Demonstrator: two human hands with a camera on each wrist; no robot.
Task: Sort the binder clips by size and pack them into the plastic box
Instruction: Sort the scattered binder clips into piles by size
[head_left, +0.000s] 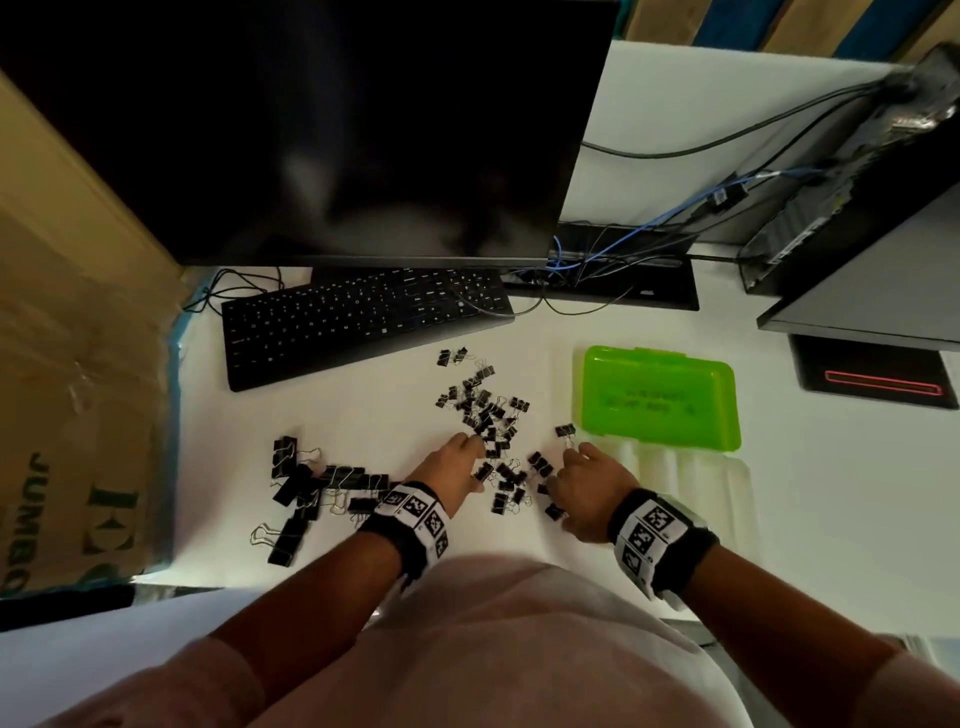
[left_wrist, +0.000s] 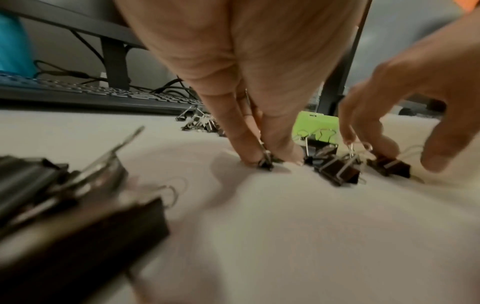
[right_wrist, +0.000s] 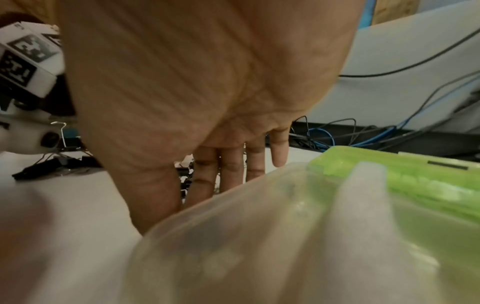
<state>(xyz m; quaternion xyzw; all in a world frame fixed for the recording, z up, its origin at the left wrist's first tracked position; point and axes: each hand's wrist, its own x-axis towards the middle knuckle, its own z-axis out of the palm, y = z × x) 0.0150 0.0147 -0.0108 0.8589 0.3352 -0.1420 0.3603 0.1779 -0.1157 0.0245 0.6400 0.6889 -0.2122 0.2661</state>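
White desk (head_left: 374, 415) | black binder clips (head_left: 485, 410), silver handles | left hand (head_left: 452, 467) pinches one | right hand (head_left: 589, 486) unclear

White desk (head_left: 395, 415); binder clips (head_left: 483, 410), green box (head_left: 657, 397), keyboard (head_left: 363, 322) on it

Both my forearms reach forward over the desk, each wrist wrapped in a marker band. My left hand (head_left: 453, 470) points its fingers (left_wrist: 241, 142) down, 2 fingertips pinching together at the surface. My right hand (head_left: 589, 486) spreads palm-down, its fingers (right_wrist: 231, 170) straight and loosely apart.
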